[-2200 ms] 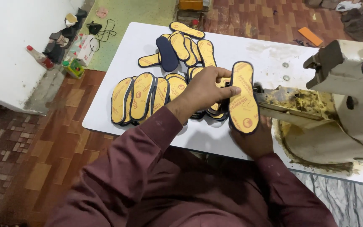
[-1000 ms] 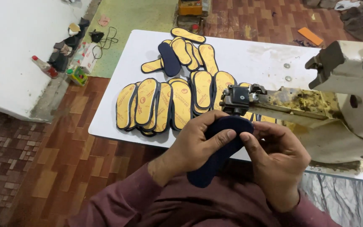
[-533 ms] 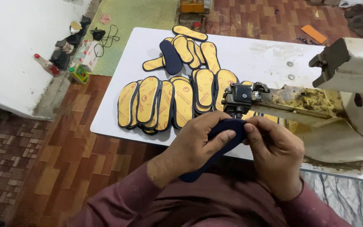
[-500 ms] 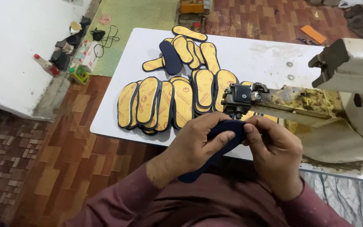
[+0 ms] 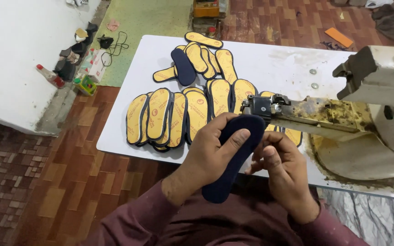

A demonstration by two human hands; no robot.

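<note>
As both hands grip it, I line up a navy insole (image 5: 233, 157).
Left hand (image 5: 210, 152) and right hand (image 5: 281, 171) clamp it before the stitching machine's arm (image 5: 306, 114); feeding needs a steady edge.

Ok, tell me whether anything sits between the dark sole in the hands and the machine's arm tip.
Nothing visible does. Both hands, left and right, hold the dark sole just below the machine's arm tip, its top end almost meeting it. The yellow soles lie off to the left.
</note>
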